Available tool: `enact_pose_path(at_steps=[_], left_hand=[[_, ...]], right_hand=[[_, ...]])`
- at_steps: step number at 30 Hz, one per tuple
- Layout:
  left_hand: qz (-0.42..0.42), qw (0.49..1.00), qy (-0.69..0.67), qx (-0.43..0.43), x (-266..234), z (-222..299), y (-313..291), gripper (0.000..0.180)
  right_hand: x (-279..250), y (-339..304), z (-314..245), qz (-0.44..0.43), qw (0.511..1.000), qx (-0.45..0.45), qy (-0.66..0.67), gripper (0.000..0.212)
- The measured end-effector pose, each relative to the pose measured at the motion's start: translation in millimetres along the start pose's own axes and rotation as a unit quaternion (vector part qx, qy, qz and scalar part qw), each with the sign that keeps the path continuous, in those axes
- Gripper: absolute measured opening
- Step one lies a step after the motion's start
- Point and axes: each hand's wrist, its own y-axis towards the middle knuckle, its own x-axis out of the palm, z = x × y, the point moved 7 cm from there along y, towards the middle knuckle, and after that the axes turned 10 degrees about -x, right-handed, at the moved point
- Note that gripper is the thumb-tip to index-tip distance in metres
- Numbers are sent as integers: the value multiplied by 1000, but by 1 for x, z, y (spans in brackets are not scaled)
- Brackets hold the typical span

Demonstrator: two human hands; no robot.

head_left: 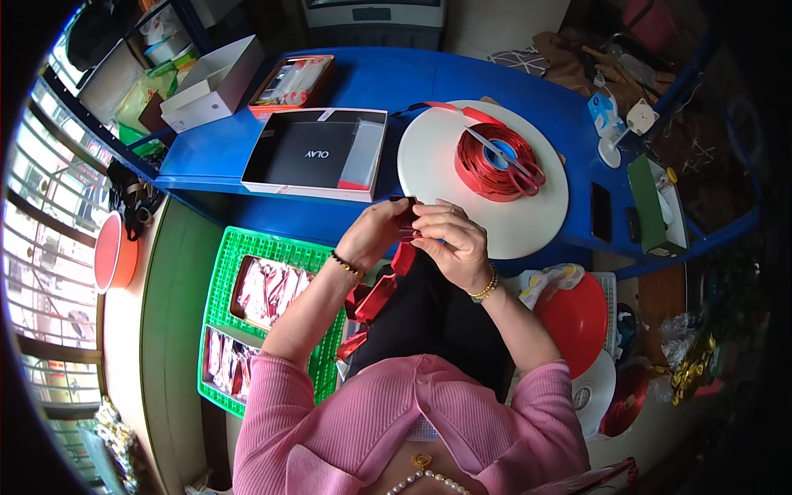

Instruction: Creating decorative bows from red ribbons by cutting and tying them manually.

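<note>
In front of my chest, both hands meet at the table's near edge. My left hand point(370, 235) pinches a piece of shiny red ribbon, and my right hand point(456, 247) grips the same piece with bent fingers. Below them the red ribbon point(379, 299) hangs in folded, creased lengths over my dark trousers. Just beyond my right hand, a large roll of red ribbon point(477, 175) with a blue core lies on a round white board point(528, 231). Scissors point(525, 176) rest across the roll. The fingers partly hide the held piece.
On the blue table point(384, 78) stand a black-lined box point(289, 148), an orange tray point(285, 101) and a white box point(219, 87). A phone point(601, 211) and a green box point(652, 206) lie right. A green basket point(221, 285) holds wrapped pieces; a red stool point(573, 322) is at right.
</note>
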Motion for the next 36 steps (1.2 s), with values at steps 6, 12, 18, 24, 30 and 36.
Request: enact_pose_path(at_steps=[6,12,18,24,30,36], left_hand=[[-112,920,364,97,29,36,-30,91],[-152,895,419,32,75,10,-23,27],[-79,980,167,76,71,45,-24,34],[-84,979,127,134,93,97,-34,37],[-120,976,100,149,93,150,-47,34],[-9,948,168,271,58,208,-51,31]], right_hand=[[-14,-1,8,31,993,64,93,13],[-21,-4,23,60,968,173,170,12],[6,-44,38,97,892,257,360,74],[91,-90,29,-2,869,324,373,73],[111,-86,25,-9,804,327,497,64],[99,-79,21,-41,808,320,493,33]])
